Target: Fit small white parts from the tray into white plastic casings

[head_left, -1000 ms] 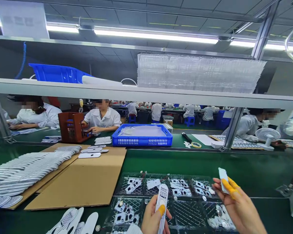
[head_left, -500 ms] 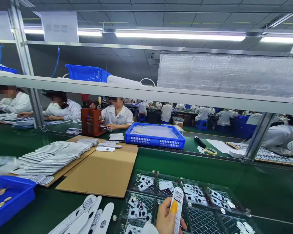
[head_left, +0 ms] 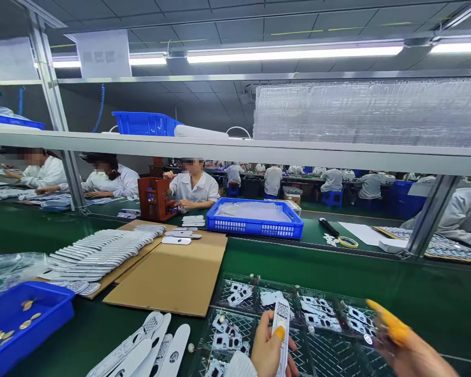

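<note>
Head view: we are gripping a white remote-shaped plastic casing (head_left: 282, 327) upright in our left hand (head_left: 269, 351), with a yellow finger cot (head_left: 279, 333) on the thumb pressing its face. The casing is standing over a clear gridded tray (head_left: 325, 356) of small white parts (head_left: 239, 296), toward the near edge of the tabletop (head_left: 435, 293). Our blurred right hand (head_left: 410, 353), wearing yellow cots (head_left: 388, 322), is hovering over the tray's right corner; we cannot tell whether it is closed. Loose white casings (head_left: 141, 343) are lying left of the tray, beside a blue bin (head_left: 23, 314) of brass-coloured pieces (head_left: 27, 305).
</note>
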The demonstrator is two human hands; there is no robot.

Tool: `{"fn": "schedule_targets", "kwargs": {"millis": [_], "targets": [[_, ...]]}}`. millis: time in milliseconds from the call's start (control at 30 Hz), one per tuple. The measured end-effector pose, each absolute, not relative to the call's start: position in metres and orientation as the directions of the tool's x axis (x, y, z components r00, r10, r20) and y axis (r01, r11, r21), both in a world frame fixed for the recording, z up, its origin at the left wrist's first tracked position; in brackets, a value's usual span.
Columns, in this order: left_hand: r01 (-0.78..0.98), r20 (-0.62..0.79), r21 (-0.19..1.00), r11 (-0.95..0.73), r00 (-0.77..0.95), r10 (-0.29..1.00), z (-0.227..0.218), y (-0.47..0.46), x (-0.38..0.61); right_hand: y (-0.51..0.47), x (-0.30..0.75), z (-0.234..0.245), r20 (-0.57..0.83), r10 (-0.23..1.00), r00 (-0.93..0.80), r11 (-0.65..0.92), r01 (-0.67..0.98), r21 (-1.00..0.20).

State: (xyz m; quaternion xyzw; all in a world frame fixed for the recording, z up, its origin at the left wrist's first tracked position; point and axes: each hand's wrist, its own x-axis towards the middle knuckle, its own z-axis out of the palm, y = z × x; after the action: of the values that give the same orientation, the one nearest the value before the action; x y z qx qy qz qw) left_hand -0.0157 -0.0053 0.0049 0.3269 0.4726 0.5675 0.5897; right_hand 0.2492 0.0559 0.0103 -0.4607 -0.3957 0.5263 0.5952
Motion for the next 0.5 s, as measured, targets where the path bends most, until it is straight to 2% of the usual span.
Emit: {"fn": "schedule_targets", "kwargs": {"millis": [67,133,367,500], "targets": [[-0.375,-0.175,0.917,0.133,-0.081,0.981,0.003,-0.004,-0.019,0.061,0.204,0.014,-0.06,0.996,0.064,-0.029,-0.398,-0.917],[-0.37,-0.164,0.919,0.135,-0.049,0.985,0.0,-0.001,-0.023,0.061,0.164,0.015,-0.075,0.997,0.008,-0.064,-0.436,-0.897],[-0.342,-0.153,0.929,0.14,-0.01,0.988,-0.001,0.004,-0.023,0.04,0.127,0.005,-0.089,0.994,-0.069,-0.11,-0.406,-0.907],[-0.413,-0.148,0.892,0.182,0.112,0.983,0.012,-0.001,-0.02,0.039,0.13,0.01,-0.104,0.993,-0.063,-0.12,-0.392,-0.912]]}}
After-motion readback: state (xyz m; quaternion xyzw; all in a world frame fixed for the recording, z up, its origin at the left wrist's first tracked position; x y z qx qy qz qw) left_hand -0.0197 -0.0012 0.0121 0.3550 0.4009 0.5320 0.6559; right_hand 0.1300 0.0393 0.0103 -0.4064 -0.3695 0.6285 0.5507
